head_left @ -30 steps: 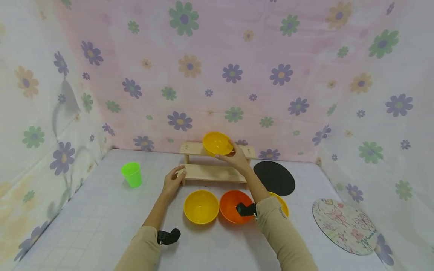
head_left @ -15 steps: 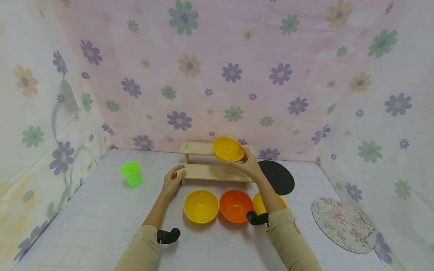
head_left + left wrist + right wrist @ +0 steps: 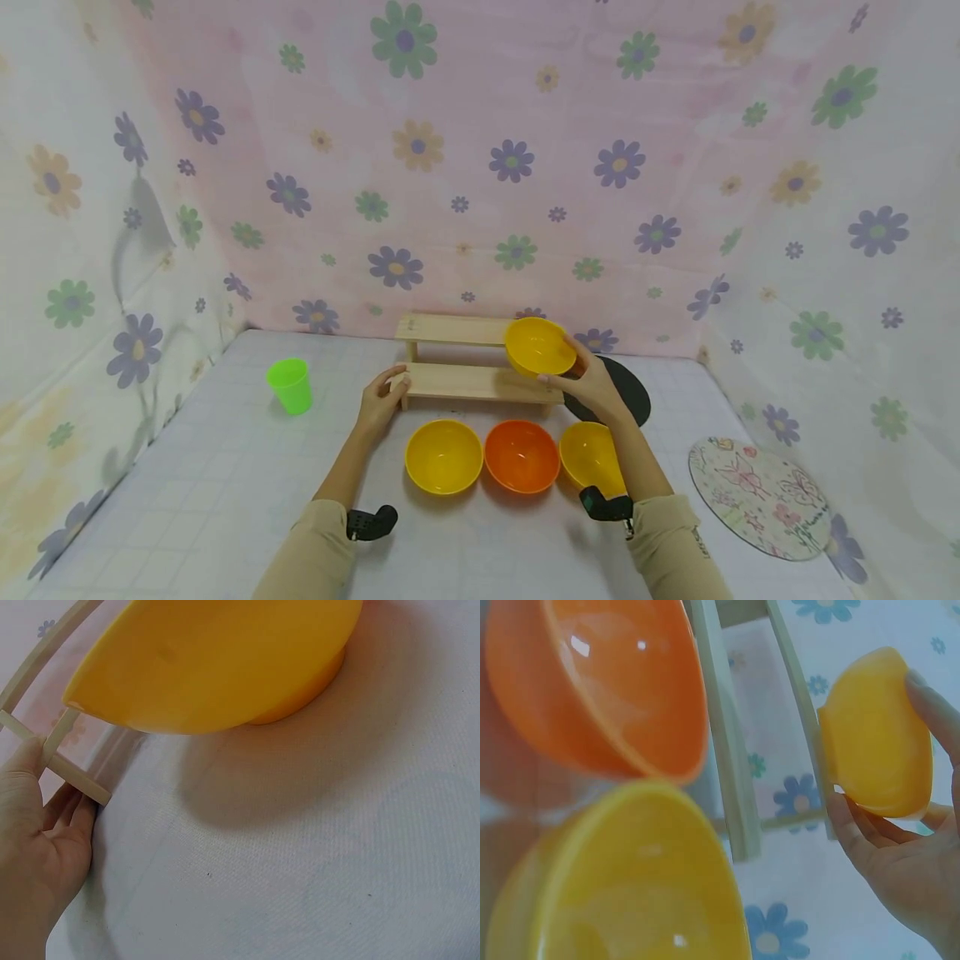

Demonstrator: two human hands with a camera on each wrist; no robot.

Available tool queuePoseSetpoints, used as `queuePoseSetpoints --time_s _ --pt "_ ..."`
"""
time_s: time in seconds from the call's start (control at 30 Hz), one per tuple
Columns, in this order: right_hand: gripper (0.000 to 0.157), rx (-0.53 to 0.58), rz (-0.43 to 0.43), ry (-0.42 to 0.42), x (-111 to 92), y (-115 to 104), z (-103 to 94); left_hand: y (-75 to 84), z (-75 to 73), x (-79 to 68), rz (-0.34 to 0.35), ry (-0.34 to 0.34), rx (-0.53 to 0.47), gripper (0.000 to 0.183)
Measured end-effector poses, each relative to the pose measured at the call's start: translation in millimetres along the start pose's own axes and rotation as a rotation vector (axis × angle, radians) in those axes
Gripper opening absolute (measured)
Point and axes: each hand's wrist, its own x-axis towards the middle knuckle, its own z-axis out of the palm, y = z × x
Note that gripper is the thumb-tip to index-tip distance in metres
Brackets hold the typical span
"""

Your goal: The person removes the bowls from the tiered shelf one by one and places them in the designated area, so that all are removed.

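My right hand (image 3: 597, 390) holds a small yellow bowl (image 3: 537, 346) by its right side, over the right end of the upper tier of a two-tier wooden shelf (image 3: 465, 382). In the right wrist view the thumb and fingers span this bowl (image 3: 877, 739), its foot close by the shelf's upper board. My left hand (image 3: 380, 400) grips the left end of the lower tier; the left wrist view has the thumb on top and fingers underneath. In front of the shelf stand a yellow bowl (image 3: 444, 457), an orange bowl (image 3: 522, 456) and another yellow bowl (image 3: 588, 454), partly hidden by the right arm.
A green cup (image 3: 291, 386) stands on the left of the table. Behind the right forearm lies a round black mat (image 3: 630, 392), and a round patterned mat (image 3: 761, 498) is at the right. Flowered cloth (image 3: 465, 167) hangs at the back and sides.
The right hand has carried the small yellow bowl rightward and slightly down along the upper tier. More of the right yellow bowl now shows. The left hand has stayed at the shelf's end.
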Motion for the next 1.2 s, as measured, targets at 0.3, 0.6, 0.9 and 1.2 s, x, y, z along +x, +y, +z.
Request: queuePoseSetpoints --time_s 0.3,0.6,0.9,1.2 --pt "0.088 0.001 0.012 0.011 -27.8 11.7 -31.1 -1.3 0.1 -1.2 -0.007 -0.014 0.009 0.040" --pt "0.085 -0.014 0.024 0.071 -60.7 25.5 -51.4 -1.2 0.5 -1.1 0.001 -0.017 0.005 0.041" --pt "0.085 -0.050 0.077 0.125 -95.5 43.9 -64.2 -0.9 -2.6 -0.8 -0.001 -0.016 0.011 0.041" --pt "0.082 -0.051 0.085 0.189 -129.1 64.0 -75.9 -0.8 -2.4 -0.1 0.005 -0.018 0.009 0.040"
